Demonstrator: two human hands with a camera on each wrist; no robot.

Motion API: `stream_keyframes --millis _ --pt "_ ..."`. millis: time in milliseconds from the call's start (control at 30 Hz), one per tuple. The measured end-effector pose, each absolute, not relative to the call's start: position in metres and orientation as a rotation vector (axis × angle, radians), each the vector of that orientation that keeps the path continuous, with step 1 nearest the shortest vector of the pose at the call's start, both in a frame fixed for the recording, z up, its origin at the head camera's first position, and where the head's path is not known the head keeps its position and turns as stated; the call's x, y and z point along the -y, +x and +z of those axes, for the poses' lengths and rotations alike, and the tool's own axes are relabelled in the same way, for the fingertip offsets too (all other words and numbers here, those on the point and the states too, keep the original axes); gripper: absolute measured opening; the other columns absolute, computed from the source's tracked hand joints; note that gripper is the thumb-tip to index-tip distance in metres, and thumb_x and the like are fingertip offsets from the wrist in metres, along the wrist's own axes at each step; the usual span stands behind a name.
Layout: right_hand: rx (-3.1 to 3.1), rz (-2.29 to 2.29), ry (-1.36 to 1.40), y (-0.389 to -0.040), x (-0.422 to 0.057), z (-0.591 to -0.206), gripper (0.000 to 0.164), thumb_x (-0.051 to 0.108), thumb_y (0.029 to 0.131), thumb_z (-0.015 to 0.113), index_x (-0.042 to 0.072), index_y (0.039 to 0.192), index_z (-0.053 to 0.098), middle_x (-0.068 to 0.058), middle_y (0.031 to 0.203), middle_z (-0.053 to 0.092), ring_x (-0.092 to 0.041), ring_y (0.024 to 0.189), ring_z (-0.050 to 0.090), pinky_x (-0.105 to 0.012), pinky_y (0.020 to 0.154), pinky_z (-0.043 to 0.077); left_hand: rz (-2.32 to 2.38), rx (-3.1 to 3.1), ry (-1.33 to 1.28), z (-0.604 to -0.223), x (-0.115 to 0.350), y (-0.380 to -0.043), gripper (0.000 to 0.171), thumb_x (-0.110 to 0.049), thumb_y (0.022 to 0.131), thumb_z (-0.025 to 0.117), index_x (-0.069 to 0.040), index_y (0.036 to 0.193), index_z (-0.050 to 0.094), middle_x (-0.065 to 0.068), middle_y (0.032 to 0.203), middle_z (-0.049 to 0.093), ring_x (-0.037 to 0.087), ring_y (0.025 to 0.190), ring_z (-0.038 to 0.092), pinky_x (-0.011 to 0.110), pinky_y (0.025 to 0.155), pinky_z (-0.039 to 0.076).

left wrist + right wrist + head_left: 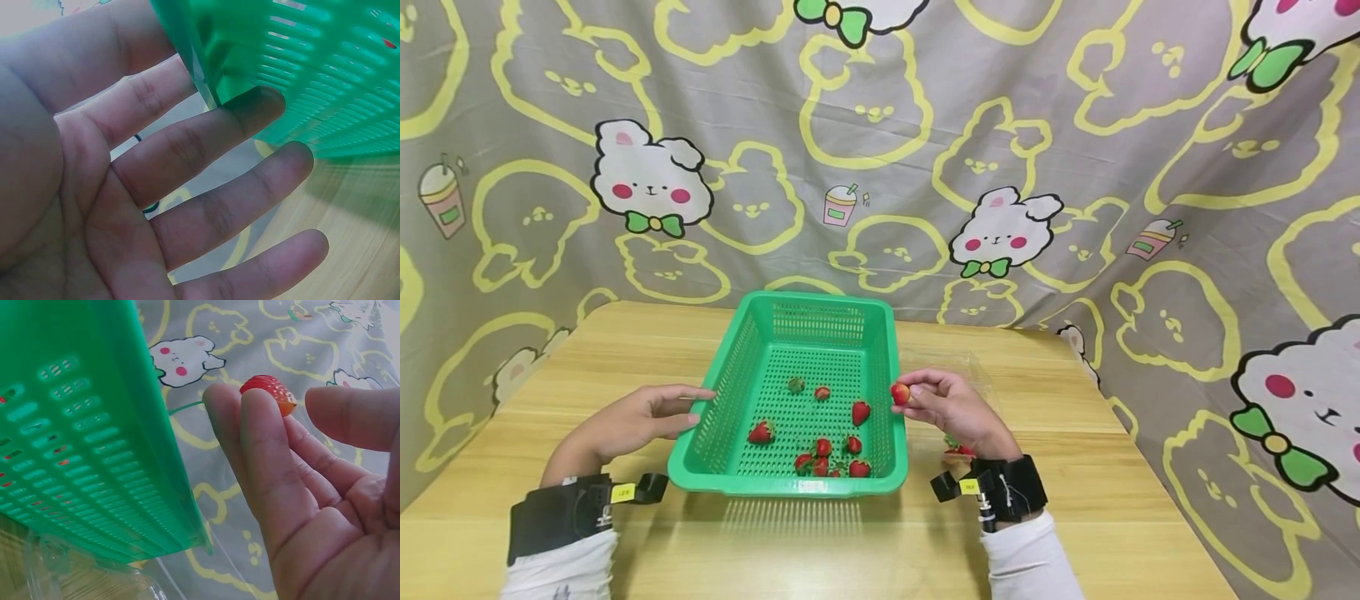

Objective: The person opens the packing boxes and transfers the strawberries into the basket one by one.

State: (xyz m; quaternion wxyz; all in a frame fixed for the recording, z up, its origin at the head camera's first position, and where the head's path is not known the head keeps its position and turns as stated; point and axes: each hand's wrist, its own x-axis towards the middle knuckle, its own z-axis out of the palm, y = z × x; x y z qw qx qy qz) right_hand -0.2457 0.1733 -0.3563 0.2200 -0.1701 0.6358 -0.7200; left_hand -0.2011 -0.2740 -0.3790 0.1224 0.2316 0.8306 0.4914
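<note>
My right hand [951, 408] pinches a strawberry [900, 393] just beyond the right rim of a green plastic basket [788, 485]. In the right wrist view this strawberry [270, 392] is red with a pale orange end, held at the fingertips. At the basket's left side is my left hand [636, 421], its fingertips at the rim. The left wrist view shows its fingers [215, 209] nearly straight and spread, some of them beside the slotted wall [337, 81]. Several strawberries lie in the basket, among them one at the left [762, 432] and one near the right wall [861, 412].
A clear plastic box [973, 367] stands right of the basket, partly hidden by my right hand. More strawberries [958, 451] show below that hand. All this is on a wooden table [1060, 500], with a patterned curtain [880, 183] behind it and to the right.
</note>
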Motion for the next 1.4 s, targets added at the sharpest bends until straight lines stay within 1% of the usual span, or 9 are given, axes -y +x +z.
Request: stream_keyframes --millis 333,633,767,867,933,1100,1233,1333,1400 --pt "-1.773 -1.952 -0.504 -0.245 -0.168 -0.360 0.034 0.006 0.100 0.054 -0.016 0.126 0.049 -0.014 0.116 0.061 -0.026 0.101 0.067 -0.033 0.088 0.051 1.430 -2.418 0.677 -0.378 0.274 -0.201 0.044 -0.011 0.101 0.051 0.010 0.139 0.043 0.035 0.136 0.045 0.054 0.122 0.043 0.029 0.081 0.052" --pt "-1.830 -1.909 -0.525 -0.246 -0.171 -0.359 0.037 0.008 0.100 0.053 -0.015 0.129 0.047 -0.030 0.132 0.051 -0.027 0.108 0.064 -0.036 0.092 0.049 1.420 -2.424 0.675 -0.377 0.274 -0.201 0.044 -0.012 0.101 0.052 0.010 0.139 0.043 0.035 0.136 0.046 0.051 0.122 0.045 0.028 0.082 0.051" --pt "-2.004 -1.858 -0.491 -0.250 -0.180 -0.359 0.032 0.006 0.100 0.053 -0.012 0.127 0.050 -0.026 0.129 0.054 -0.032 0.109 0.062 -0.038 0.093 0.049 1.434 -2.411 0.666 -0.377 0.274 -0.202 0.044 -0.012 0.101 0.052 0.010 0.139 0.043 0.035 0.135 0.047 0.021 0.119 0.055 0.029 0.081 0.052" --pt "-2.229 -1.750 -0.420 -0.254 -0.187 -0.360 0.029 0.005 0.100 0.053 -0.008 0.125 0.054 -0.022 0.122 0.058 -0.035 0.107 0.061 -0.038 0.089 0.051 1.451 -2.392 0.662 -0.377 0.275 -0.202 0.045 -0.011 0.101 0.052 0.010 0.139 0.042 0.035 0.135 0.046 -0.003 0.111 0.052 0.030 0.081 0.052" --pt "-2.428 -1.612 -0.374 -0.256 -0.192 -0.363 0.027 0.006 0.099 0.055 -0.005 0.124 0.057 -0.020 0.118 0.060 -0.035 0.105 0.061 -0.039 0.085 0.053 1.460 -2.381 0.662 -0.377 0.275 -0.203 0.045 -0.011 0.101 0.052 0.010 0.139 0.042 0.036 0.135 0.046 -0.009 0.109 0.051 0.030 0.081 0.052" --pt "-2.847 -1.156 -0.272 -0.261 -0.201 -0.372 0.026 0.005 0.095 0.061 -0.002 0.119 0.063 -0.018 0.113 0.064 -0.035 0.103 0.061 -0.044 0.082 0.052 1.462 -2.371 0.663 -0.377 0.276 -0.203 0.045 -0.011 0.101 0.051 0.011 0.140 0.041 0.036 0.135 0.046 -0.006 0.109 0.051 0.030 0.081 0.052" --pt "-2.908 -0.994 -0.216 -0.265 -0.206 -0.381 0.027 0.002 0.091 0.064 -0.006 0.116 0.064 -0.023 0.113 0.063 -0.037 0.101 0.061 -0.046 0.081 0.050 1.450 -2.382 0.660 -0.376 0.275 -0.203 0.045 -0.011 0.101 0.051 0.010 0.140 0.041 0.035 0.135 0.046 0.009 0.115 0.055 0.030 0.082 0.052" --pt "-2.910 -0.918 -0.205 -0.267 -0.208 -0.388 0.026 0.002 0.088 0.067 -0.006 0.113 0.065 -0.024 0.112 0.063 -0.036 0.097 0.062 -0.044 0.077 0.051 1.453 -2.380 0.661 -0.376 0.275 -0.203 0.045 -0.011 0.101 0.051 0.011 0.140 0.041 0.035 0.135 0.046 0.008 0.115 0.054 0.030 0.082 0.052" --pt "-2.909 -0.881 -0.201 -0.268 -0.209 -0.393 0.025 0.003 0.087 0.068 -0.006 0.111 0.066 -0.023 0.111 0.063 -0.035 0.096 0.062 -0.042 0.074 0.051 1.460 -2.375 0.662 -0.376 0.275 -0.202 0.045 -0.011 0.101 0.051 0.011 0.140 0.041 0.035 0.135 0.046 0.002 0.113 0.053 0.030 0.082 0.052"
